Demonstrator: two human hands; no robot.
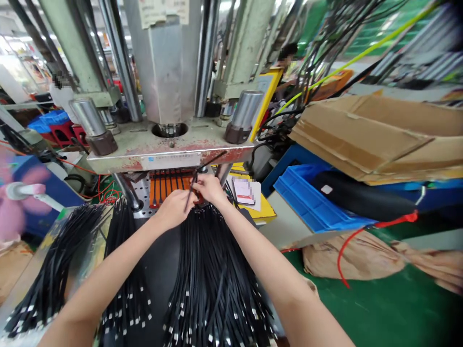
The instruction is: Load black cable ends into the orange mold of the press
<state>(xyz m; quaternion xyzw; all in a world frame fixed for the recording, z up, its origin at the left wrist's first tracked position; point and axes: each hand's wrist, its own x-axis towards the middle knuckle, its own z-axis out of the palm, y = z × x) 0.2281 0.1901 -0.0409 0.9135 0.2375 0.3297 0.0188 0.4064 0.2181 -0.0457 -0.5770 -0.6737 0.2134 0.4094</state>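
Both hands are together at the front of a press (170,144), closed on one thin black cable (213,160). My left hand (176,207) grips it low down, with a short end sticking out below the fingers. My right hand (210,189) pinches it just above, and the rest slants up to the right. Behind the hands, an orange fixture (154,185) under the press plate carries several black cables side by side. It is partly hidden by the hands. A thick bundle of black cables (213,270) with silvery ends lies below my hands.
More cable bundles (58,265) lie to the left, near a pink fan (21,190). A phone (243,191) rests on a yellow surface at right. Beyond are a blue crate (307,202) and a cardboard box (361,140). People are in the background.
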